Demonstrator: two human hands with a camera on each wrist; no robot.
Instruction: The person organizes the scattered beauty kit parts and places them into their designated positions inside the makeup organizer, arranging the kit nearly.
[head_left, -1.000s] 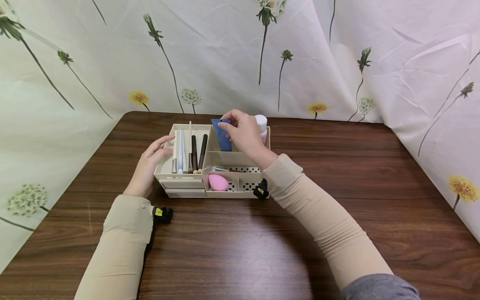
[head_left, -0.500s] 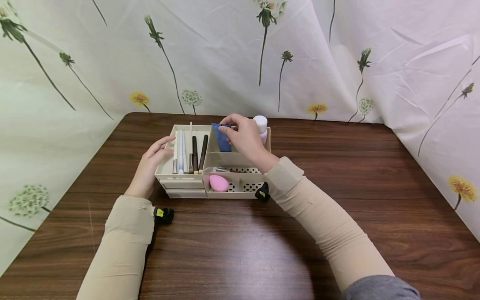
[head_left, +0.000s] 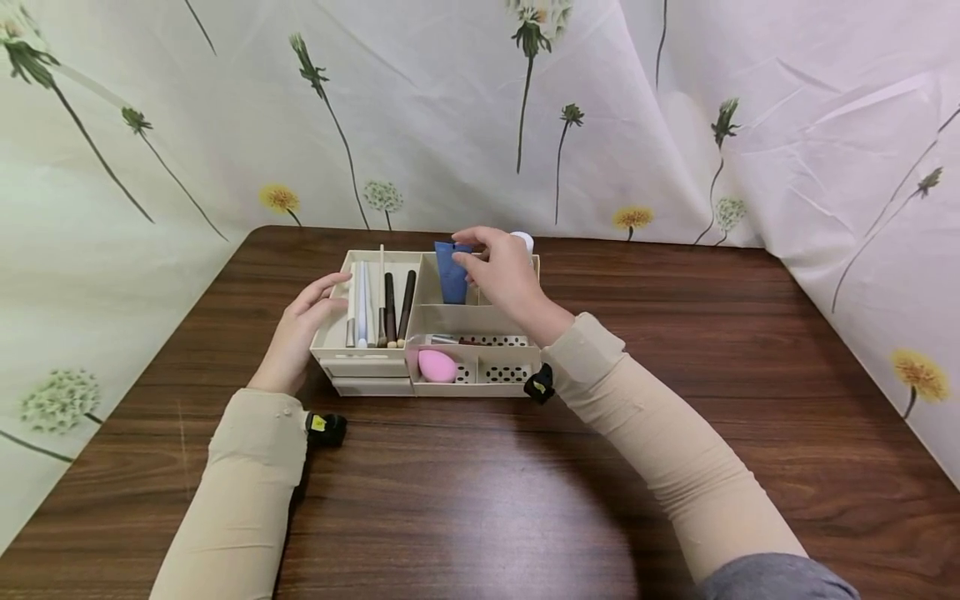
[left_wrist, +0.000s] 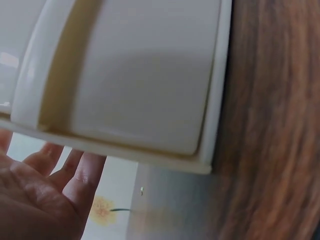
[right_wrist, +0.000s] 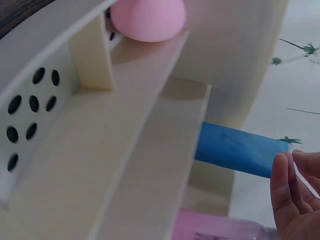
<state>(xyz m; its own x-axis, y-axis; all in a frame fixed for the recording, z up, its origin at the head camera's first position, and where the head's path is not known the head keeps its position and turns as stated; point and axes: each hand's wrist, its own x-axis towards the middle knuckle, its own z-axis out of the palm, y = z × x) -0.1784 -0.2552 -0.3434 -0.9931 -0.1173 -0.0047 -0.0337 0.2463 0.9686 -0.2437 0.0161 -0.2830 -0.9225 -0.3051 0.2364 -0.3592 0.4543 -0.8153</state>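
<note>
A cream desktop organizer (head_left: 371, 367) stands on the table. My left hand (head_left: 296, 333) is at its left side, fingertips at the rim; in the left wrist view the fingers are extended beside the organizer's wall. With thumb and fingertips, my right hand (head_left: 502, 267) pinches the top end of a blue squeeze tube (head_left: 452, 279). The tube stands nearly upright in the back middle compartment, its lower end hidden by the divider in the right wrist view. Beside it is a pink bottle (right_wrist: 220, 227), whose white cap (head_left: 523, 240) shows partly behind the right hand.
Several brushes and pens (head_left: 390, 308) lie in the left tray. A pink makeup sponge (head_left: 437, 366) sits in a front compartment, with a slim tube (head_left: 446, 339) in the slot behind it. A flowered cloth (head_left: 450, 125) hangs behind the table (head_left: 450, 500).
My right hand has shifted slightly right, and the blue tube's top has moved right with it, standing straighter. More of the bottle is covered by the hand. My left hand stays put.
</note>
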